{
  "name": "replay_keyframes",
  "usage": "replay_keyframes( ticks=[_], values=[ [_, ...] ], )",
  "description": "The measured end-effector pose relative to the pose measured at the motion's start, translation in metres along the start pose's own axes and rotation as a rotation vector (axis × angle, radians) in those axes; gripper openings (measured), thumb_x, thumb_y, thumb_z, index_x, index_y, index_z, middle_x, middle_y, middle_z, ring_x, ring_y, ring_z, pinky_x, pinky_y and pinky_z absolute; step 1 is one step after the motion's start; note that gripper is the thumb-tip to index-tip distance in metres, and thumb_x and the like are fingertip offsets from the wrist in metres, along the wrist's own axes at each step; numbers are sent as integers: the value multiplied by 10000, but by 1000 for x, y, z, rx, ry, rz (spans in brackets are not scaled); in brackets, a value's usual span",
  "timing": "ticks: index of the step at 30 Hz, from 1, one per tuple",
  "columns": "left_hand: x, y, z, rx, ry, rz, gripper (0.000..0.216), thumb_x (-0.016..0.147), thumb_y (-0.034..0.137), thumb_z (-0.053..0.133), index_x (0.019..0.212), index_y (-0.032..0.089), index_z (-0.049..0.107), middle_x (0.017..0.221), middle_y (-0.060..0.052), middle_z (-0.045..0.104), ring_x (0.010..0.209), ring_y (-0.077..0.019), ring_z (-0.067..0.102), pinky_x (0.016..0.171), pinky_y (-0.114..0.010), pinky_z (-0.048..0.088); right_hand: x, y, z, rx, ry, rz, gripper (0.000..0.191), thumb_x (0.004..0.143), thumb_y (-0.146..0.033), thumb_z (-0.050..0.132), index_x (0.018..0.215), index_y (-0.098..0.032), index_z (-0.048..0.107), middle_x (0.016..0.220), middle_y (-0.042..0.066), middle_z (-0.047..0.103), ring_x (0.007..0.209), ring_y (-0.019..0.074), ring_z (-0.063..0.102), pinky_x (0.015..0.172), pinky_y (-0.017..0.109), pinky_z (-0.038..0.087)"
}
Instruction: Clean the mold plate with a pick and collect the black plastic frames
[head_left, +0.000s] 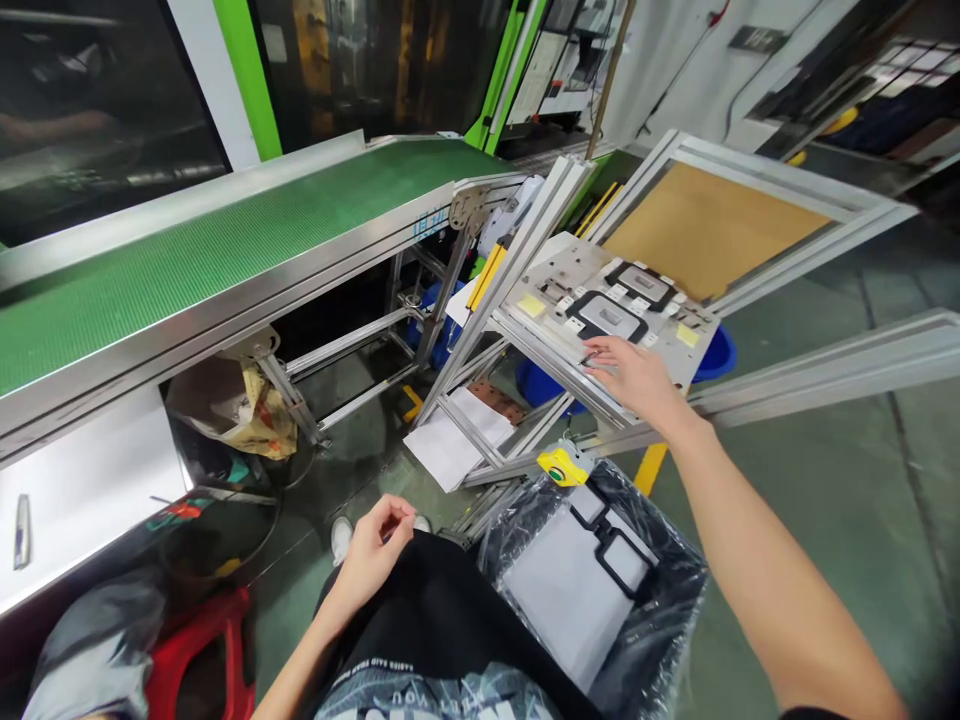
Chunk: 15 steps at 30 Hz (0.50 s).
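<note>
My right hand point(632, 374) reaches out to the near edge of a tilted white fixture plate point(551, 277), fingers stretched flat on it, with a small dark thing at the fingertips that I cannot make out. Two black frame-shaped parts point(611, 316) sit in the plate's recesses. My left hand point(372, 552) rests over my lap near my black shirt, fingers curled in a pinch; anything in it is too small to name. Below my right arm stands a bin lined with a black bag point(660, 640), holding white sheets and black frame parts point(616, 555).
A green conveyor belt point(225, 250) in an aluminium frame runs along the left. A tilted aluminium frame with a brown board point(705, 225) stands behind the plate. Blue tubs point(716, 352), papers and a crumpled bag lie under the stands. A red stool point(199, 640) is at lower left.
</note>
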<state>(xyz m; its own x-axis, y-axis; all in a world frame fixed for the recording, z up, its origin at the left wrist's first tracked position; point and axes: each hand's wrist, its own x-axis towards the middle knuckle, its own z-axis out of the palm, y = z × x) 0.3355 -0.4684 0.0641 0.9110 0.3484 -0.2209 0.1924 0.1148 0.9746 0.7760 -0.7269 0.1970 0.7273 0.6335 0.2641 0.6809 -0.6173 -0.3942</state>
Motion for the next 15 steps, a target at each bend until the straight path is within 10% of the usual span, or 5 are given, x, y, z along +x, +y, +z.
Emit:
replay_keyframes(
  ticks=[15],
  values=[
    [-3,-5,-2,-20,43,0,405,1019,577,658,1059,174,672,905,-27,647,830,-179,632,798,-301,498,14,19,17,83,-71,-46,444,889,-408,667,1285,-234,571,1158,116,759,1071,281,762,1056,508,653]
  ],
)
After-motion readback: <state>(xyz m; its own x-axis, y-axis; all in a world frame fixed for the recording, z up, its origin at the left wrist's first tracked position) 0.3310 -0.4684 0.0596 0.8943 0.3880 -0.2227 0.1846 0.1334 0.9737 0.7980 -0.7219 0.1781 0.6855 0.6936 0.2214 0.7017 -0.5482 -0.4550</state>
